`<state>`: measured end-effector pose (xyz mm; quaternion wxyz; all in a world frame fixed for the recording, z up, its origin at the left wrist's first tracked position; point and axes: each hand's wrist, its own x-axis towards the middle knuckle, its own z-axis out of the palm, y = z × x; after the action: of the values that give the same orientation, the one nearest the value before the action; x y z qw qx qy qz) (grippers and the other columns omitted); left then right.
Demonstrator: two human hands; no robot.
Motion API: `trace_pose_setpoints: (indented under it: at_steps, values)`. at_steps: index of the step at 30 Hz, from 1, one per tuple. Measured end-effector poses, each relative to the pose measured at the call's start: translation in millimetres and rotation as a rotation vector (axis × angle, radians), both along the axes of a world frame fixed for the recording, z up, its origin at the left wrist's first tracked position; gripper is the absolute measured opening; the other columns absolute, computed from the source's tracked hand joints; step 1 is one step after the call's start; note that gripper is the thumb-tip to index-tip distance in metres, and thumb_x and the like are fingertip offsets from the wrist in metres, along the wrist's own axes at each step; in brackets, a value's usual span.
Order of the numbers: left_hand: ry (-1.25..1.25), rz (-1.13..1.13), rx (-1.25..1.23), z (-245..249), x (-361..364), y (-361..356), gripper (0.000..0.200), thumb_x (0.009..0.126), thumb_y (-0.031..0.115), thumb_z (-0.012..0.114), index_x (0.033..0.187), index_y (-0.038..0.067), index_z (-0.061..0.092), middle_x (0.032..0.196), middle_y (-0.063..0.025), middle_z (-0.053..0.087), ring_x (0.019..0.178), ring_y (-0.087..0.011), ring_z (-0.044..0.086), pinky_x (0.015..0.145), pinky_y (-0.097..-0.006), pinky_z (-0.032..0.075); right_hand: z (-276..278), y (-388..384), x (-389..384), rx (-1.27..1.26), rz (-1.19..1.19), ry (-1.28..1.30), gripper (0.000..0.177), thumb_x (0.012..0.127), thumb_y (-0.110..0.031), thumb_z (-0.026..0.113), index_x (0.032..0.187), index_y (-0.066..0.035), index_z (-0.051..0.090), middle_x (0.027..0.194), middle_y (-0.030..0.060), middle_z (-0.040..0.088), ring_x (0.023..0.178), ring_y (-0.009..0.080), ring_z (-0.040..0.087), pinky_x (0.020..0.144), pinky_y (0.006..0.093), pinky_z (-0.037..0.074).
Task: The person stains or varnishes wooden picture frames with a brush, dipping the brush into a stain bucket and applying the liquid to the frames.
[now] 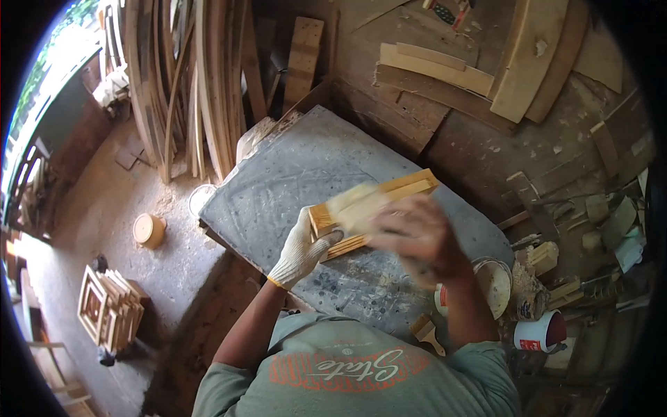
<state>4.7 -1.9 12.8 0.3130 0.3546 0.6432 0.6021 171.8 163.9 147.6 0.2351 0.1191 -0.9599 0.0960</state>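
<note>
My left hand, in a white knitted glove with a yellow cuff, grips the left end of a wooden frame. The frame lies slanted over the grey work table, its long rails running up to the right. Bare and smeared by motion, my right hand is closed on a pale flat piece. That piece overlaps the frame's middle in this view; I cannot tell whether it is cloth or sandpaper.
Near my right forearm are a white tub and a paintbrush. A white bucket stands farther right. Small wooden frames are stacked on the left floor by a round container. Long boards lean behind the table.
</note>
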Motion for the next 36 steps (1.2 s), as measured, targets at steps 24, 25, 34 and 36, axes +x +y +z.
trace_pose_setpoints:
  at_steps: [24, 25, 34, 36]
  values:
    - [0.307, -0.098, -0.044, -98.2, -12.2, 8.7, 0.053, 0.080, 0.020, 0.080, 0.122, 0.001, 0.054, 0.112, -0.0135, 0.063, 0.103, -0.0230, 0.061, 0.089, -0.0386, 0.048, -50.7, 25.8, 295.3, -0.691, -1.419, 0.346, 0.028, 0.092, -0.019, 0.067, 0.111, 0.001, 0.068, 0.108, 0.0087, 0.068, 0.099, 0.0175, 0.061, 0.086, 0.0304, 0.049]
    - [0.372, -0.072, 0.007, -84.8, -6.7, 14.7, 0.047, 0.081, 0.018, 0.078, 0.116, 0.001, 0.054, 0.105, -0.0119, 0.064, 0.094, -0.0213, 0.062, 0.084, -0.0365, 0.050, -61.1, 28.0, 303.3, -0.707, -1.374, 0.328, 0.027, 0.092, -0.018, 0.067, 0.113, -0.001, 0.068, 0.107, 0.0098, 0.068, 0.098, 0.0170, 0.061, 0.084, 0.0305, 0.050]
    - [0.729, -0.292, -0.294, 47.4, 45.7, 74.4, 0.032, 0.079, 0.023, 0.075, 0.087, 0.004, 0.051, 0.070, -0.0152, 0.060, 0.061, -0.0278, 0.058, 0.058, -0.0378, 0.046, -167.1, 109.3, 316.8, -0.639, -1.304, -0.268, 0.032, 0.086, -0.022, 0.067, 0.116, -0.012, 0.068, 0.108, 0.0170, 0.069, 0.102, 0.0306, 0.067, 0.089, 0.0391, 0.051]
    - [0.805, -0.367, -0.339, 49.8, 55.5, 80.4, 0.033, 0.079, 0.027, 0.073, 0.090, 0.004, 0.053, 0.075, -0.0184, 0.063, 0.068, -0.0345, 0.063, 0.063, -0.0419, 0.048, -196.2, 126.2, 314.9, -0.523, -1.367, -0.420, 0.033, 0.085, -0.024, 0.067, 0.114, -0.009, 0.068, 0.111, 0.0171, 0.069, 0.103, 0.0333, 0.065, 0.090, 0.0410, 0.050]
